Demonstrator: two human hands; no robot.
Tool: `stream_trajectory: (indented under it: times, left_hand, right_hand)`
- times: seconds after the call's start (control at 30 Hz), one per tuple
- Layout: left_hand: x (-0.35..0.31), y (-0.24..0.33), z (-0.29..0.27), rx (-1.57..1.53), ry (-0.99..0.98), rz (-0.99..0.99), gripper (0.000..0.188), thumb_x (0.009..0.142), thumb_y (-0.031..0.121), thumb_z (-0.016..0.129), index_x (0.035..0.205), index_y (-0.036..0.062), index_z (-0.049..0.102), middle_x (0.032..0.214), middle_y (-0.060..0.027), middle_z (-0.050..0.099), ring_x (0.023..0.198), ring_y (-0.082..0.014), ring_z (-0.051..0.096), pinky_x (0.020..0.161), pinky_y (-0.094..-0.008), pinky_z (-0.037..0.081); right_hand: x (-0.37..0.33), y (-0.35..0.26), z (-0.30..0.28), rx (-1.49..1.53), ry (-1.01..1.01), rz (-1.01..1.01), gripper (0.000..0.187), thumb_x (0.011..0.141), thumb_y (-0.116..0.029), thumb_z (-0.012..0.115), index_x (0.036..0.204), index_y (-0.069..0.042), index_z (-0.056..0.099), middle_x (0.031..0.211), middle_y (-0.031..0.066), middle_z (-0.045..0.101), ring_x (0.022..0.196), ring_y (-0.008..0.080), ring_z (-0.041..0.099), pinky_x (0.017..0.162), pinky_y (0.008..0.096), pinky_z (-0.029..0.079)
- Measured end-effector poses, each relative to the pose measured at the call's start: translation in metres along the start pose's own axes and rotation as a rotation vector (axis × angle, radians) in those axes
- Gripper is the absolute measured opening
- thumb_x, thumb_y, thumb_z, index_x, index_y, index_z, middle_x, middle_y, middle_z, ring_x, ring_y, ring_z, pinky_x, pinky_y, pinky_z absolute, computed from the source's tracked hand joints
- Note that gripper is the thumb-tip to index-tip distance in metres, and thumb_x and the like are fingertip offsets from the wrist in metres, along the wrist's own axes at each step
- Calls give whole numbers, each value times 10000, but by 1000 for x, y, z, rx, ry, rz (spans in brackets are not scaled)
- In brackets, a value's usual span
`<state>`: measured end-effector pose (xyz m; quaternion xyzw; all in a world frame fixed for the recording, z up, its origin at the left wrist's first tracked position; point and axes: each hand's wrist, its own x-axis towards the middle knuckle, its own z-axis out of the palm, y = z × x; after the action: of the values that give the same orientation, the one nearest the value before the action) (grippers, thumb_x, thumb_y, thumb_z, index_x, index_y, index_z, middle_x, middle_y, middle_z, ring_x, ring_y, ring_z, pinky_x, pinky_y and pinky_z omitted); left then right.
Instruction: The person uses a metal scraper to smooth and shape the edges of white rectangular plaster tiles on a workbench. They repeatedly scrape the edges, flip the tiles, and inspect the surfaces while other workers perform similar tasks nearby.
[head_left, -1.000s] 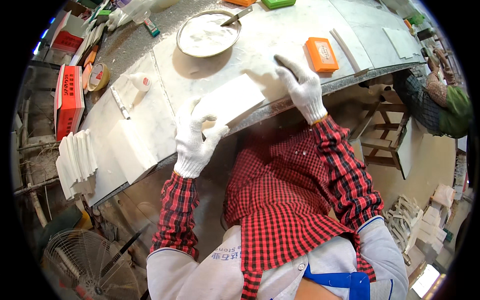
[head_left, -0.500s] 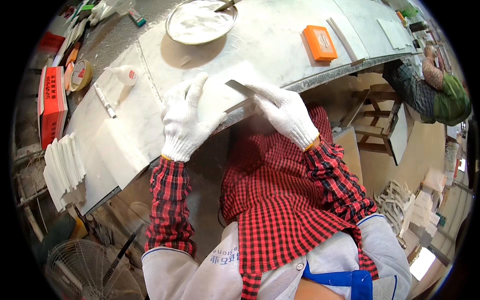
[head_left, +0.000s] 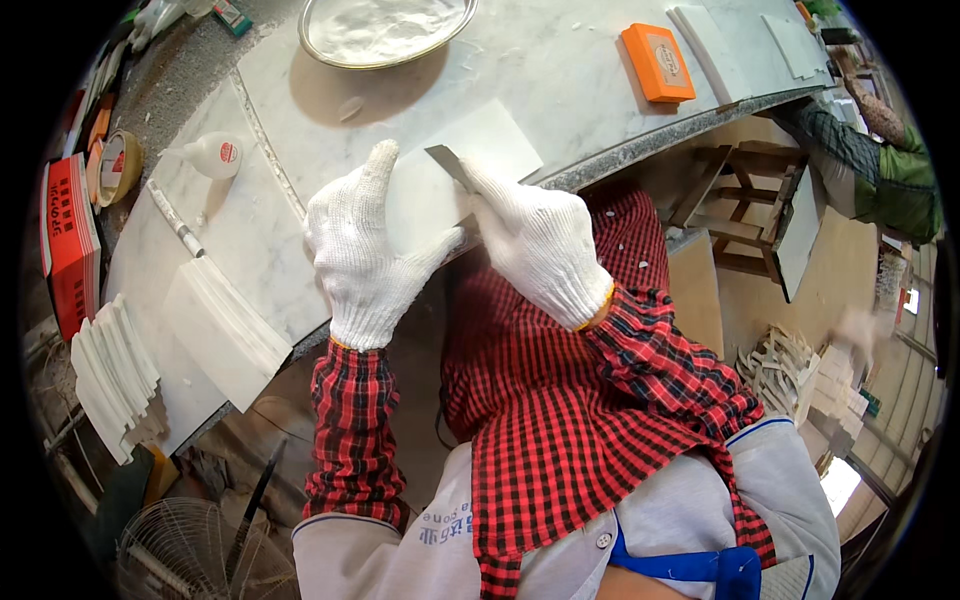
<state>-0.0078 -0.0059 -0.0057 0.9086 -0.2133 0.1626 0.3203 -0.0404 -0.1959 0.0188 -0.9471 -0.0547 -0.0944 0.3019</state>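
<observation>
A thin white rectangular slab [head_left: 508, 138] lies at the near edge of the marble worktop. My left hand [head_left: 372, 240], in a white knit glove, rests over its left part with the fingers laid forward and the thumb spread apart toward the right. A grey metal scraper blade [head_left: 447, 164] is gripped in my gloved right hand [head_left: 535, 222]. The blade tilts over the middle of the slab, close to the left thumb and fingers; whether its edge touches the slab I cannot tell. The right fingertips are partly hidden.
A metal bowl of white powder [head_left: 385, 35] stands beyond the slab. To the left are a squeeze bottle [head_left: 215, 156], a white marker-like stick [head_left: 178, 222] and stacked white strips [head_left: 225, 325]. An orange box [head_left: 657, 62] sits right, with a wooden stool [head_left: 752, 210] and another person [head_left: 895, 190] beyond.
My right hand with the scraper blade has moved left, nearer the left hand, so more of the slab's right end shows. The whole view has shifted slightly.
</observation>
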Motion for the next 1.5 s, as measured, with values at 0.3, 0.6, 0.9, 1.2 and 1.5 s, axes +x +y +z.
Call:
stream_trajectory:
  times: [0.3,0.6,0.9,1.2,1.5]
  left_hand:
    - [-1,-1,-1,-7,-22,11,979,642,341,963,1488,87,542,1238,-92,687,1148,-299,598,1043,-443,468]
    - [-2,-1,-2,-18,-10,34,931,641,324,967,1452,85,578,1252,-106,674,1138,-305,599,1024,-435,485]
    - [-6,1,-1,29,-30,-7,934,651,273,962,1474,89,560,1255,-103,669,1172,-301,578,1032,-424,480]
    - [-7,1,3,-5,80,2,941,617,339,971,1443,92,592,1284,-125,650,1201,-330,594,1076,-470,462]
    - [-12,95,8,-107,-273,234,771,789,246,857,1468,51,548,1482,-206,553,1387,-389,508,1206,-547,312]
  right_hand:
    - [-5,-3,-14,137,-20,91,405,940,-54,690,1344,-70,672,843,222,712,695,333,735,638,358,582]
    - [-4,0,-1,136,-6,57,339,962,-135,655,1301,-134,672,736,161,689,633,331,702,570,418,549]
    - [0,0,-8,266,-8,116,511,956,-58,667,1451,-178,620,831,198,730,686,258,756,630,332,592]
    - [-2,33,-54,805,30,634,449,1044,-166,586,1478,-53,576,749,-30,635,611,24,520,564,194,451]
    - [-44,56,-70,905,149,723,447,1066,-147,568,1486,5,544,766,-5,633,593,22,477,548,183,393]
